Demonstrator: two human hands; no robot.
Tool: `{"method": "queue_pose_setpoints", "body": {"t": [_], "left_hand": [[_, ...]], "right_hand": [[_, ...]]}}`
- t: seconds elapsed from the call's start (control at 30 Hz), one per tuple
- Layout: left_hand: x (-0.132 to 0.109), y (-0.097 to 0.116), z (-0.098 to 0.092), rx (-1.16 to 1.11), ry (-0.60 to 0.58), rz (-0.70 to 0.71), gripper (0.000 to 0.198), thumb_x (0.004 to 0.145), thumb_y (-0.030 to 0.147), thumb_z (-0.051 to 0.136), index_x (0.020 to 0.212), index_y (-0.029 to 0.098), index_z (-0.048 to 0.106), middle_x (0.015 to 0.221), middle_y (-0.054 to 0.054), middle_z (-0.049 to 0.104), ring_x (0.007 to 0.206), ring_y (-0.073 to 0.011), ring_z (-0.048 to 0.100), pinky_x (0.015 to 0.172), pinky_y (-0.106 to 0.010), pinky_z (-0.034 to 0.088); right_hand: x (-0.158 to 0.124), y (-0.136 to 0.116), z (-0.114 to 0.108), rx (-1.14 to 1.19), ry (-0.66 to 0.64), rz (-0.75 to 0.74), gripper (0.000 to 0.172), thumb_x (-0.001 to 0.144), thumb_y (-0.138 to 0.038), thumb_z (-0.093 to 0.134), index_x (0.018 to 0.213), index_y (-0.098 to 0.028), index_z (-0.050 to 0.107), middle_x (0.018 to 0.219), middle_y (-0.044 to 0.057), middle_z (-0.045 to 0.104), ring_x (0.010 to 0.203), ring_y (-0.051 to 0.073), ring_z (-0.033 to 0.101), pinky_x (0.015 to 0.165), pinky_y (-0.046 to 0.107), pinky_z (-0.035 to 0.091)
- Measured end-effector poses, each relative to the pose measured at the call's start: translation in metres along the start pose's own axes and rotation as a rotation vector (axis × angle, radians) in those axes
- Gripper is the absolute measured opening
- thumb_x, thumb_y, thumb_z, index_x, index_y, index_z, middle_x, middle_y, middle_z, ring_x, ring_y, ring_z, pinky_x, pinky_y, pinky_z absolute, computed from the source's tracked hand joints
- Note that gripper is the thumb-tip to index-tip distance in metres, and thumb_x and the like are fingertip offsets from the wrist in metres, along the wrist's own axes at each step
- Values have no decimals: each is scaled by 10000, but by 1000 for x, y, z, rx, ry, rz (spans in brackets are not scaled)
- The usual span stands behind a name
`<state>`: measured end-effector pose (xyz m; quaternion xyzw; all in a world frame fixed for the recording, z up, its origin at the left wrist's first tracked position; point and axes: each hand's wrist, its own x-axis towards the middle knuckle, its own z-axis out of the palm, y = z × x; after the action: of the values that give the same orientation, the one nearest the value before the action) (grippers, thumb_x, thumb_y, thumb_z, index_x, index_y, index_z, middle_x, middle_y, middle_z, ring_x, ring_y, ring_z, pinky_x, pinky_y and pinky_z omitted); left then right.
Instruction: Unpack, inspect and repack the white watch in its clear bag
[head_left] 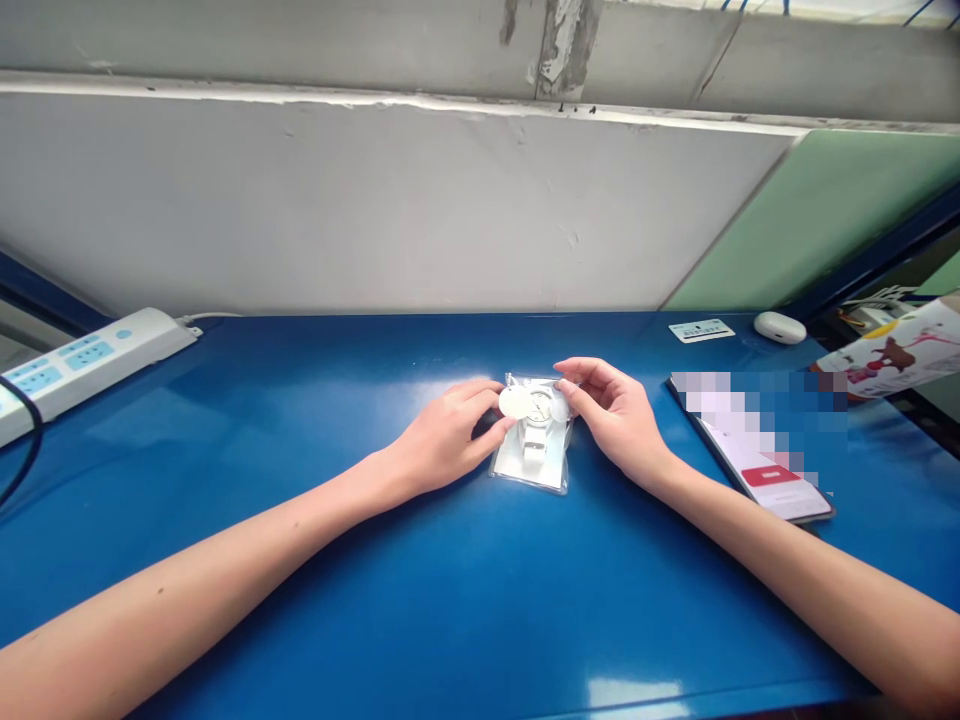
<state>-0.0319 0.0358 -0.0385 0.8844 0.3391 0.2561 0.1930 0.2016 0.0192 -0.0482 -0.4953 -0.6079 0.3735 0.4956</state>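
Observation:
A wristwatch point(538, 408) with a round dial and a pale strap lies face up at the middle of the table. Beneath it is a clear plastic bag point(553, 476) with something white and flat inside. My left hand point(455, 432) comes in from the left, thumb and fingers closed on the edge of a white round disc point(514, 403) just left of the dial. On the other side, my right hand point(616, 415) pinches a paler, see-through round disc point(559, 408) beside the dial. The discs partly cover the watch's sides.
The blue table point(360, 600) meets a grey wall panel at the back. A white power strip point(90, 362) with a black cable is at left. To the right are a phone point(780, 485), partly pixelated, a small card point(701, 331), a white earbud case point(780, 327) and a printed box point(900, 345).

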Motion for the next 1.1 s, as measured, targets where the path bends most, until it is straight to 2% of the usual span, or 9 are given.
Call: {"method": "queue_pose_setpoints", "body": {"t": [0.17, 0.33, 0.5, 0.6, 0.7, 0.83, 0.9, 1.0, 1.1], "left_hand": [[4, -1, -5, -169, 33, -71, 203, 970, 273, 464, 931, 178, 639, 998, -66, 708, 908, -198, 664, 823, -339, 536], [7, 0, -9, -264, 72, -154, 272, 915, 224, 425, 701, 188, 589, 997, -49, 718, 899, -190, 669, 808, -321, 533], [7, 1, -9, -241, 107, -155, 274, 915, 235, 426, 662, 197, 525, 980, -54, 718, 885, -194, 673, 793, -331, 536], [5, 0, -5, -187, 148, -130, 221, 940, 239, 434, 754, 198, 545, 1001, -68, 706, 914, -198, 672, 827, -346, 537], [1, -1, -3, -103, 157, -66, 166, 941, 254, 479, 1034, 172, 588, 1177, -127, 657, 1115, -236, 627, 968, -397, 508], [-2, 1, -2, 18, -21, 22, 614, 896, 361, 601, 1430, 132, 402, 1513, -198, 423, 1423, -303, 384, 1155, -477, 363], [-2, 1, -2, 71, -106, 61, 717, 878, 423, 632, 1472, 126, 363, 1539, -195, 398, 1449, -324, 341, 1174, -499, 333], [-2, 0, -1, 132, -162, 64, 738, 873, 501, 638, 1465, 131, 397, 1505, -179, 457, 1442, -341, 352, 1177, -514, 325], [-2, -2, 2, 180, -142, 5, 713, 921, 519, 580, 1467, 96, 405, 1535, -194, 412, 1463, -339, 312, 1185, -503, 314]], "right_hand": [[-4, -2, -2, -145, -32, -29, 185, 921, -374, 605, 985, -205, 643, 908, 51, 698, 751, 184, 658, 640, 315, 548], [-8, -3, 1, -288, -38, -126, 165, 932, -312, 577, 1060, -213, 614, 931, 58, 697, 801, 197, 657, 740, 360, 560], [-4, 0, -2, -450, 35, -187, 191, 931, -279, 545, 1103, -216, 599, 989, 85, 700, 872, 239, 668, 796, 432, 565], [-6, -1, -4, -584, 46, -298, 279, 918, -264, 551, 1190, -203, 573, 1179, 139, 660, 1105, 298, 619, 921, 496, 534], [-10, -4, -4, -705, -89, -376, 392, 913, -334, 591, 1266, -167, 557, 1251, 170, 647, 1188, 329, 586, 984, 527, 509], [-12, -2, -5, -760, -362, -428, 471, 971, -379, 525, 1385, -154, 519, 1403, 165, 589, 1343, 333, 493, 1063, 534, 471], [-10, 1, -6, -759, -345, -453, 410, 994, -336, 486, 1362, -174, 562, 1454, 152, 549, 1391, 320, 447, 1090, 528, 453], [-6, 2, -9, -761, -224, -473, 317, 996, -278, 472, 1228, -181, 664, 1349, 160, 632, 1268, 302, 573, 1050, 508, 492], [-4, -1, -15, -795, -320, -473, 395, 983, -352, 503, 1320, -169, 597, 1377, 176, 606, 1261, 311, 575, 1044, 516, 492]]}}
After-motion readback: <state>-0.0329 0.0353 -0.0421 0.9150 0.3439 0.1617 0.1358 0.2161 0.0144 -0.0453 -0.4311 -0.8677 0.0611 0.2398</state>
